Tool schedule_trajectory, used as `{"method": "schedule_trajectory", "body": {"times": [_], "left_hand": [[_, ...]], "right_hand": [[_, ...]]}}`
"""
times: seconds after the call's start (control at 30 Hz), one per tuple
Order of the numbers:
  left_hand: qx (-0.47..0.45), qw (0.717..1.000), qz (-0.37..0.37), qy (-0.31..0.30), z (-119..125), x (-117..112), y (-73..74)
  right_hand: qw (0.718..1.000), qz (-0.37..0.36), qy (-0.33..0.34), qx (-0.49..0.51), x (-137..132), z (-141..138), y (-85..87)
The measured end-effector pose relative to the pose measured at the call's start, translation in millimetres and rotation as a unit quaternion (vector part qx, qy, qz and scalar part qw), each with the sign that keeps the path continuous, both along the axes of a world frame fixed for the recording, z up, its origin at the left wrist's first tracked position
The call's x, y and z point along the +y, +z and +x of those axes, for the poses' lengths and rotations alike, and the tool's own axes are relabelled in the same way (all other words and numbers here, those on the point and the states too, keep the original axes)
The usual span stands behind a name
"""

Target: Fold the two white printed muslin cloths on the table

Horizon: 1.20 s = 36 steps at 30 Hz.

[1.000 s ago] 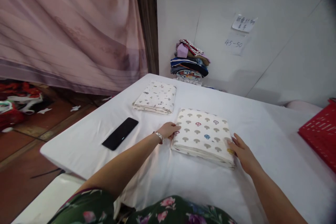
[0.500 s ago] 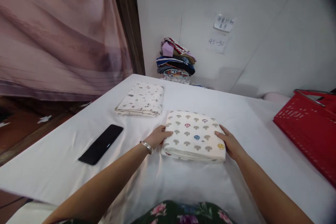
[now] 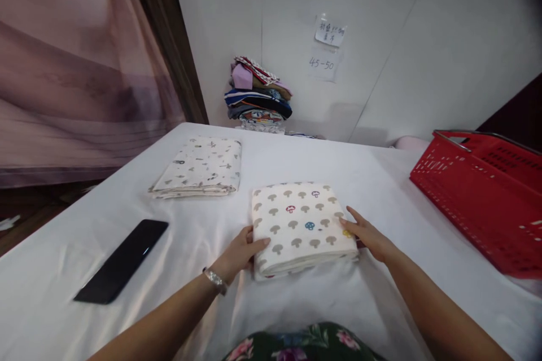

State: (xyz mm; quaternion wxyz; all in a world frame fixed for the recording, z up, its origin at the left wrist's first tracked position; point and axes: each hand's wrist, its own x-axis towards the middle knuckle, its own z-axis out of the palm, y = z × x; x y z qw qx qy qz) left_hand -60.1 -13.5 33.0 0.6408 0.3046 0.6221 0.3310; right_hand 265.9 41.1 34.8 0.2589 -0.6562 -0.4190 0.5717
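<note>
A folded cream cloth with a mushroom print [image 3: 298, 225] lies on the white-covered table [image 3: 322, 304] in front of me. My left hand [image 3: 241, 251] grips its near left edge, thumb on top and fingers tucked underneath. My right hand [image 3: 366, 234] holds the right edge, fingers stretched along the top and side. A second folded cloth with small dark motifs [image 3: 199, 166] rests further back on the left, apart from both hands.
A black phone [image 3: 122, 259] lies on the table's left part. A red plastic basket [image 3: 483, 192] stands at the right. A stack of folded coloured fabrics [image 3: 258, 96] sits against the white wall, under two paper notes [image 3: 326, 45]. A pink curtain [image 3: 63, 56] hangs at left.
The view has swung to the right, bringing the red basket into sight. Both hands have closed in on the mushroom cloth's edges, the left slipping under its near corner, and the cloth has turned slightly.
</note>
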Motion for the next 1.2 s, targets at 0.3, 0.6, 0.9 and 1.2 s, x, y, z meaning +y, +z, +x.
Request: {"method": "schedule_trajectory", "body": {"times": [0.3,0.6,0.9,1.2], "left_hand": [[0.022,0.998,0.036,-0.049,16,-20,-10.8],[0.360,0.901,0.175,-0.171,-27,12,12.7],[0.468,0.810,0.240,-0.259,9,126,10.3],[0.417,0.858,0.143,-0.262,1,114,9.1]], "right_hand": [[0.997,0.073,0.007,0.033,-13,11,-16.7],[0.997,0.068,0.019,-0.032,-20,14,-10.9],[0.995,0.089,-0.031,0.032,-28,5,-15.2],[0.980,0.189,0.008,-0.062,76,27,12.3]]}}
